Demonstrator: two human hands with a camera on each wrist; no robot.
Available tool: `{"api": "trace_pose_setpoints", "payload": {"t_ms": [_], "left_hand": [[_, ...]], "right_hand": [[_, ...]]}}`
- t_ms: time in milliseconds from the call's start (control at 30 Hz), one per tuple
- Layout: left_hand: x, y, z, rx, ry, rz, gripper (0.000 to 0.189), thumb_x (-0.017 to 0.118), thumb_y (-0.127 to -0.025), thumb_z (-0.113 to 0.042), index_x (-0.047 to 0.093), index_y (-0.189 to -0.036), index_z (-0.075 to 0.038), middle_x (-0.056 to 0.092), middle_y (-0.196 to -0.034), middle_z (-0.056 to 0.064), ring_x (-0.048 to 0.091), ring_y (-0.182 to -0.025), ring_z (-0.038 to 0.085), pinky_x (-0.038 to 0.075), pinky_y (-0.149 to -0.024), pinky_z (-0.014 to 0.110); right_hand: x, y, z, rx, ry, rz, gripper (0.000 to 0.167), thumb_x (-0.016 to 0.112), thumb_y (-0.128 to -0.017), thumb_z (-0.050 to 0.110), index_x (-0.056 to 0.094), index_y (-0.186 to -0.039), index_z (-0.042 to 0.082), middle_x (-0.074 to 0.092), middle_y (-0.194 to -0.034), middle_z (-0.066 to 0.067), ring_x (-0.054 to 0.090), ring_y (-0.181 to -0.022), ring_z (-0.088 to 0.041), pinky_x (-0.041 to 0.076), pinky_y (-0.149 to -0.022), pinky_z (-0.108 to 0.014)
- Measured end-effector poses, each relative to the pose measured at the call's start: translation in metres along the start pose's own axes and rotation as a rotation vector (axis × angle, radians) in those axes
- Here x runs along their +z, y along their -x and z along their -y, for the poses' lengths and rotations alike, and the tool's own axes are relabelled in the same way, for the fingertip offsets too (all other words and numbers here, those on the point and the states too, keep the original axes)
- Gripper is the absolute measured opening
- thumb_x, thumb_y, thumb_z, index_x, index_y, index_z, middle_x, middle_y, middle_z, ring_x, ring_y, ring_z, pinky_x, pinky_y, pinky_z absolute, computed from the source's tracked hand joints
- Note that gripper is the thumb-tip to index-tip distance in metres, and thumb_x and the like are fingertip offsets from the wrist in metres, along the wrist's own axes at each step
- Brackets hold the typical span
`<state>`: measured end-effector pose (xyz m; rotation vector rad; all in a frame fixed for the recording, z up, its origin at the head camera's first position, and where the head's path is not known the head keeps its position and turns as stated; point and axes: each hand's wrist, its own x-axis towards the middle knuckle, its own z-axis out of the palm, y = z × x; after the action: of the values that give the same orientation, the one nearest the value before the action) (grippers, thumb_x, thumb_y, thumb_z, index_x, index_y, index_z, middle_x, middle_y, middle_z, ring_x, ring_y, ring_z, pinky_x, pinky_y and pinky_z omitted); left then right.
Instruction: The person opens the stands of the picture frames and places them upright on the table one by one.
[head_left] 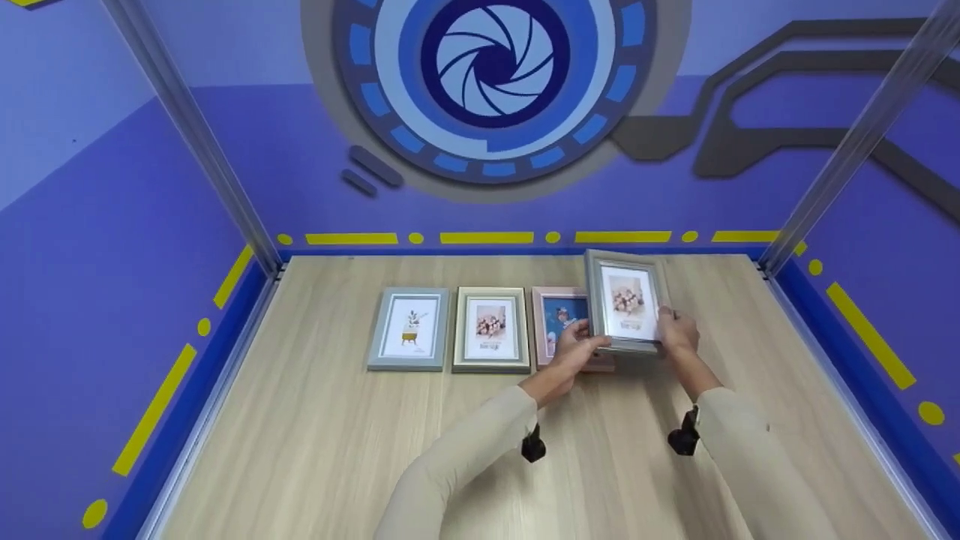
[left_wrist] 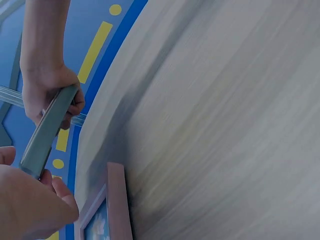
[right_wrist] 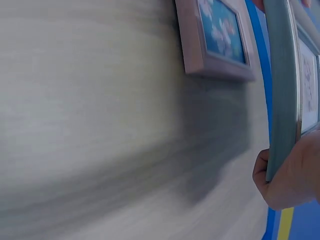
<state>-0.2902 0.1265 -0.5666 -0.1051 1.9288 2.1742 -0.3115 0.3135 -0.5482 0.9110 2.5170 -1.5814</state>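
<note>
A grey-silver picture frame (head_left: 630, 301) with a flower bouquet print is held up above the table, tilted toward the head camera. My left hand (head_left: 574, 352) grips its lower left corner, thumb on the front. On the opposite side, my right hand (head_left: 678, 330) grips the lower right edge; in the right wrist view its fingers curl behind the frame (right_wrist: 282, 90). Partly hidden behind the raised frame and left hand lies a pink picture frame (head_left: 537, 322) with a blue picture. The left wrist view shows the raised frame (left_wrist: 50, 132) edge-on between both hands.
Left of the pink frame, a champagne-coloured frame (head_left: 491, 369) with a bouquet print and a blue-grey frame (head_left: 380, 330) with a plant print lie in a row on the wooden table (head_left: 322, 450). Blue-purple walls (head_left: 247, 165) enclose the back and sides.
</note>
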Motion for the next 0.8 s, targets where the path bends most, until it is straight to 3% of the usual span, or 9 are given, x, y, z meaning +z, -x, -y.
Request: {"api": "trace_pose_setpoints", "payload": {"t_ms": [100, 233, 333, 500, 733, 800], "left_hand": [[-0.009, 0.003, -0.006, 0.027, -0.076, -0.02, 0.051, 0.076, -0.083, -0.008, 0.062, -0.131, -0.003, 0.067, -0.116, 0.007, 0.061, -0.1, 0.013, 0.054, -0.095, 0.029], [-0.022, 0.007, -0.016, 0.139, -0.152, -0.032, 0.05, 0.077, -0.082, -0.008, 0.063, -0.129, -0.001, 0.067, -0.105, 0.007, 0.056, -0.087, 0.009, 0.05, -0.076, 0.019], [-0.03, 0.011, -0.021, 0.211, -0.171, -0.031, 0.047, 0.077, -0.081, -0.008, 0.065, -0.125, 0.001, 0.067, -0.098, 0.008, 0.053, -0.081, 0.007, 0.046, -0.069, 0.017], [-0.041, 0.024, -0.028, 0.265, -0.213, -0.024, 0.044, 0.078, -0.08, -0.012, 0.064, -0.121, -0.001, 0.067, -0.101, 0.009, 0.06, -0.088, 0.014, 0.048, -0.072, 0.017], [-0.048, 0.038, -0.037, 0.413, -0.34, 0.003, 0.045, 0.079, -0.081, -0.018, 0.057, -0.118, -0.007, 0.061, -0.114, 0.007, 0.057, -0.101, 0.017, 0.052, -0.087, 0.031], [-0.048, 0.042, -0.039, 0.465, -0.385, 0.007, 0.045, 0.078, -0.082, -0.02, 0.056, -0.119, -0.008, 0.06, -0.116, 0.006, 0.056, -0.104, 0.016, 0.052, -0.09, 0.033]], "right_hand": [[0.01, 0.003, 0.005, -0.009, -0.013, 0.035, 0.061, 0.029, -0.108, 0.042, 0.049, -0.142, -0.004, 0.051, -0.136, -0.021, 0.044, -0.116, -0.029, 0.04, -0.107, -0.044], [0.019, 0.007, 0.009, -0.024, -0.019, 0.091, 0.06, 0.032, -0.108, 0.043, 0.05, -0.144, -0.001, 0.051, -0.133, -0.014, 0.044, -0.112, -0.023, 0.042, -0.096, -0.035], [0.025, 0.013, 0.01, -0.048, -0.019, 0.161, 0.058, 0.037, -0.108, 0.046, 0.052, -0.14, -0.001, 0.052, -0.119, -0.009, 0.045, -0.102, -0.019, 0.042, -0.083, -0.029], [0.036, 0.024, 0.013, -0.088, -0.031, 0.271, 0.05, 0.042, -0.107, 0.045, 0.047, -0.131, 0.001, 0.045, -0.103, -0.003, 0.044, -0.092, -0.015, 0.04, -0.074, -0.026], [0.05, 0.038, 0.022, -0.058, -0.09, 0.366, 0.048, 0.036, -0.111, 0.032, 0.041, -0.144, -0.002, 0.049, -0.117, -0.009, 0.048, -0.102, -0.019, 0.044, -0.082, -0.028], [0.052, 0.043, 0.026, -0.02, -0.16, 0.422, 0.049, 0.034, -0.111, 0.03, 0.036, -0.149, -0.003, 0.049, -0.12, -0.01, 0.049, -0.102, -0.019, 0.045, -0.082, -0.028]]}}
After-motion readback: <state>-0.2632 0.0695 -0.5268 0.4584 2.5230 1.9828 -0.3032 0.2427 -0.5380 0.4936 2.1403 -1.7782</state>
